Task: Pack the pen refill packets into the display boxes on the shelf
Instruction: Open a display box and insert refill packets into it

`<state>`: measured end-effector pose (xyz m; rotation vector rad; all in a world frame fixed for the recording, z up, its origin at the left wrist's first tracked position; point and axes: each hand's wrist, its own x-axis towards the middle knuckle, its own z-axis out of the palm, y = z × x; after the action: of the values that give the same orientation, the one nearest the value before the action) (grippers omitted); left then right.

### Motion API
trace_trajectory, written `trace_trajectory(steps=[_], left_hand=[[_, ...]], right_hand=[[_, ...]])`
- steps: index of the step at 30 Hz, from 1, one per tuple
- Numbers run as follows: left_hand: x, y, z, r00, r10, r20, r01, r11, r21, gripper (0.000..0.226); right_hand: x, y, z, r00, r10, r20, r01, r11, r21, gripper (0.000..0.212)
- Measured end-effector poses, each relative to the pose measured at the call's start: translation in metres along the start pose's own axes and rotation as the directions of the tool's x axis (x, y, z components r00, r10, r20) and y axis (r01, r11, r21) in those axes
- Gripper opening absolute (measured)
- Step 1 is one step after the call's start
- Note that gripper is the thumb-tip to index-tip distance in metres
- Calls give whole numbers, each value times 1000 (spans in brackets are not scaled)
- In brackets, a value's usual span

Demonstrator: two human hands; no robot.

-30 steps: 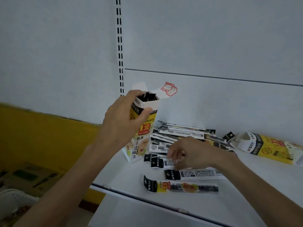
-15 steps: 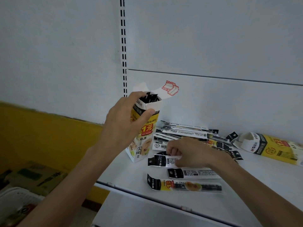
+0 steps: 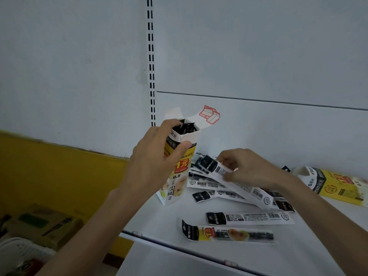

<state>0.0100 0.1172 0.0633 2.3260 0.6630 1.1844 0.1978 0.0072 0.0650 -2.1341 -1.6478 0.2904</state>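
Note:
My left hand point(image 3: 157, 156) grips a tall white and yellow display box point(image 3: 177, 176) that stands upright on the white shelf point(image 3: 165, 226). Its top flap is open and black packet ends stick out. My right hand point(image 3: 247, 168) pinches a long white pen refill packet point(image 3: 235, 180) near its black top end, lifted at a slant with that end pointing toward the box. Under it lies a pile of refill packets point(image 3: 209, 184). Two more packets point(image 3: 249, 218) point(image 3: 227, 234) lie flat near the shelf's front edge.
A second display box point(image 3: 334, 184) lies on its side at the right of the shelf. A white back panel with a slotted upright point(image 3: 151, 60) rises behind. Cardboard boxes point(image 3: 41, 224) and a white basket point(image 3: 20, 253) sit on the floor at lower left.
My right hand has picked a packet out of the pile and raised it toward the box. My left hand has kept hold of the upright box.

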Motion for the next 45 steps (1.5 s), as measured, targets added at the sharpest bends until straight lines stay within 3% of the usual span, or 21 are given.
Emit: trace_trajectory(steps=[3,7,11,13,16,20,24,28,34,45], left_hand=[[-1,1,-2,1000,-10,-2,10,1000,1,36],[0,2,-3,1000,-9,2,9,1000,16,34],[1,4,-4,999,-19,27,18,999,44,31],[2,4,-5,999,-27,27,25,998,49,31],[4,5,-6,999,-36,37,34,997,66,29],[5,8,-9,998,-44,52,40,997,73,28],[6,10,-11,997,-31,69,26,996,80,26],[7,9,-10,996,-36,84,31,998,57,23],[8,4,-11,994,-19,104,16,999,30,25],[10,0,-14,995,-13,98,19,998,-60,16]], right_hand=[[-5,-5,-20,994,-15,-107,29,991,130,21],[-6,-9,-40,916,47,-399,99,936,339,26],[-5,-15,-57,883,56,-467,221,827,517,18],[-3,-16,-65,854,71,-515,257,803,538,14],[1,-17,-76,739,137,-660,282,827,486,17],[-2,-34,-92,633,108,-766,519,675,524,18],[-6,-53,-100,570,74,-819,642,581,500,14],[-2,-67,-98,564,12,-826,720,483,499,13],[25,-85,-77,596,-85,-799,745,431,510,9],[43,-83,-53,757,-164,-632,651,276,708,6]])
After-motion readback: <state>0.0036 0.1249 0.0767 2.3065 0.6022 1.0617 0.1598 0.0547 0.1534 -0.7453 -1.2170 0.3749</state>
